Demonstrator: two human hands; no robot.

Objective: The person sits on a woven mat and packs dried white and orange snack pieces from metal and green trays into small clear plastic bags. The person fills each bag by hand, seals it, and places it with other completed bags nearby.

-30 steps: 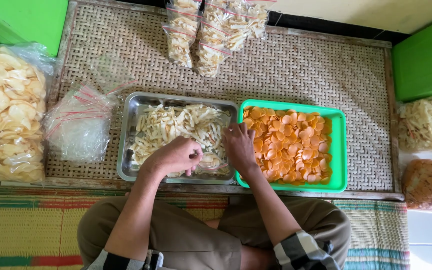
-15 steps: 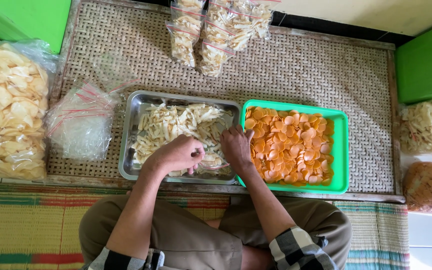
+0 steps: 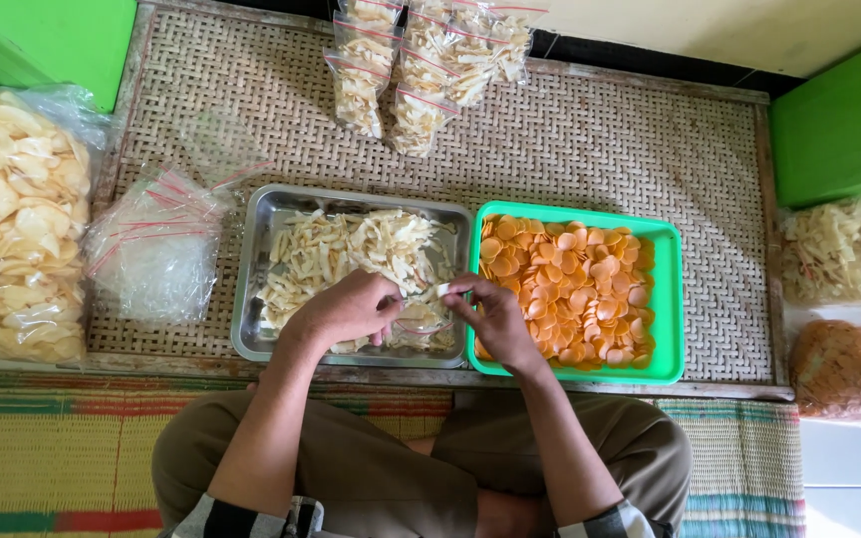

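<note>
A metal tray [image 3: 251, 299] holds pale strip-shaped chips [image 3: 341, 249]. To its right, touching it, a green plastic tray [image 3: 665, 299] is filled with round orange chips [image 3: 570, 284]. Both my hands hover over the near right corner of the metal tray. My left hand [image 3: 346, 311] is curled, its fingers closed on a small clear bag [image 3: 419, 324] that lies on the pale chips. Facing it, my right hand [image 3: 490, 321] pinches a pale chip [image 3: 441, 290] at the bag's mouth. How much is inside the bag cannot be made out.
Everything rests on a woven mat [image 3: 600, 149]. Filled, sealed chip bags [image 3: 421, 60] lie at the far edge. A stack of empty clear bags [image 3: 156, 249] and a big sack of pale crackers [image 3: 12, 229] sit left. Green boxes [image 3: 839, 130] and more chip sacks [image 3: 844, 249] stand right.
My right hand has drawn closer to my left, its fingertips now meeting at the bag. The left hand has stayed nearly still.
</note>
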